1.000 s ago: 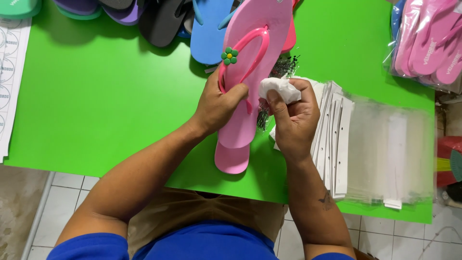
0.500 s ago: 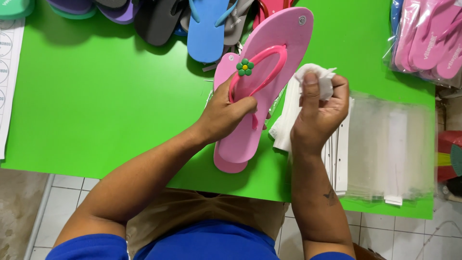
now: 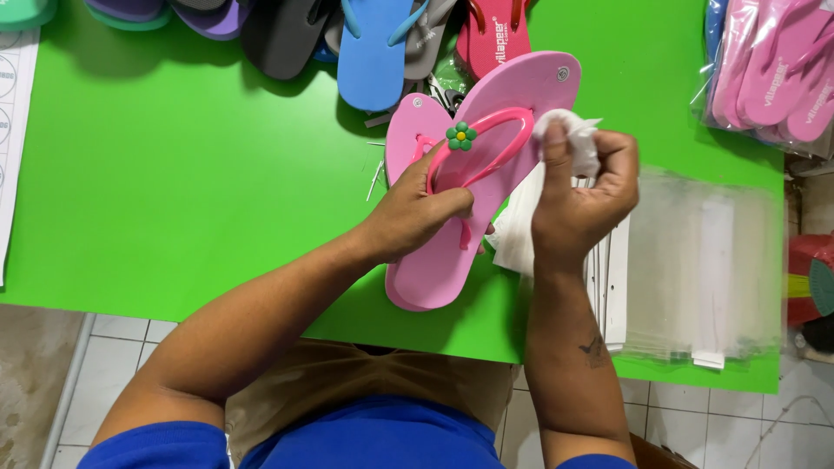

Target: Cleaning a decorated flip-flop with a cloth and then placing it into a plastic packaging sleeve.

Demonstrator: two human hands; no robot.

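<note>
The left hand (image 3: 417, 213) grips a smooth pink foam sandal (image 3: 473, 187) above the green surface (image 3: 174, 174); the right hand (image 3: 582, 195) is closed around a crumpled white cloth (image 3: 569, 130) beside it. Farther off, a clear plastic bag (image 3: 769, 69) holds more pink sandals.

I see a bright green table top (image 3: 174, 191) that carries everything here. Along its far edge lie several loose foam flip-flops: a blue one (image 3: 373, 52), a dark grey one (image 3: 282, 35), a red one (image 3: 497, 30), and purple ones (image 3: 213, 16) near the left. In the far right corner sits a clear plastic bag of pink flip-flops (image 3: 773, 69). On the right side I see a stack of clear plastic sleeves with white card strips (image 3: 704, 269). A white printed paper sheet (image 3: 13, 113) lies at the left edge. Below the table is a pale tiled floor (image 3: 122, 347).
</note>
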